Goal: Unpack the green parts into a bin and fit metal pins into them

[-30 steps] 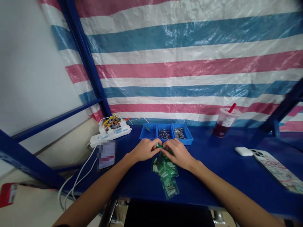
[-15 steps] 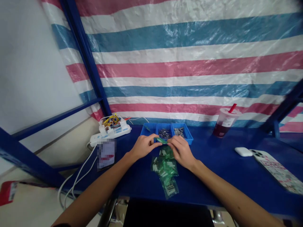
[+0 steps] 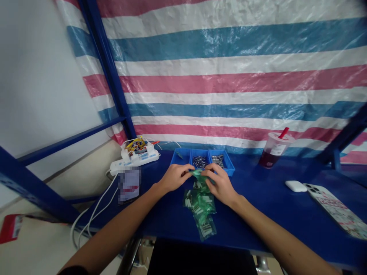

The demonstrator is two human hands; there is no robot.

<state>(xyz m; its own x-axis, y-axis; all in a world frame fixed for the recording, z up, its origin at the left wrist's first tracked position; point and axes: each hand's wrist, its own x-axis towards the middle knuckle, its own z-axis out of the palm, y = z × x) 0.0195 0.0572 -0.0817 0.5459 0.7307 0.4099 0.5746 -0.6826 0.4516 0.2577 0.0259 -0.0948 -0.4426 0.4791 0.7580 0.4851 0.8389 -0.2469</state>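
Note:
A small green plastic bag (image 3: 196, 173) is stretched between my two hands, just in front of the blue bins. My left hand (image 3: 177, 177) pinches its left side between thumb and fingers. On the other side my right hand (image 3: 220, 182) has its fingers bent at the bag's right edge, and the index finger and thumb hide part of it. Below lies a loose pile of green-tinted bags (image 3: 202, 206) with short metal pieces inside. Dark screws (image 3: 200, 162) fill the middle blue bin, and grey metal pins (image 3: 218, 160) lie in the right one.
The left blue bin (image 3: 181, 156) holds a scrap of plastic. A white power strip (image 3: 134, 162) with cables and a phone (image 3: 129, 185) are at left. A drink cup (image 3: 275, 149), a white earphone case (image 3: 296, 186) and another phone (image 3: 336, 210) lie right.
The bag between my hands has turned from a narrow folded strip to a wider, flatter shape. My right fingers have shifted and spread slightly. The pile below looks the same.

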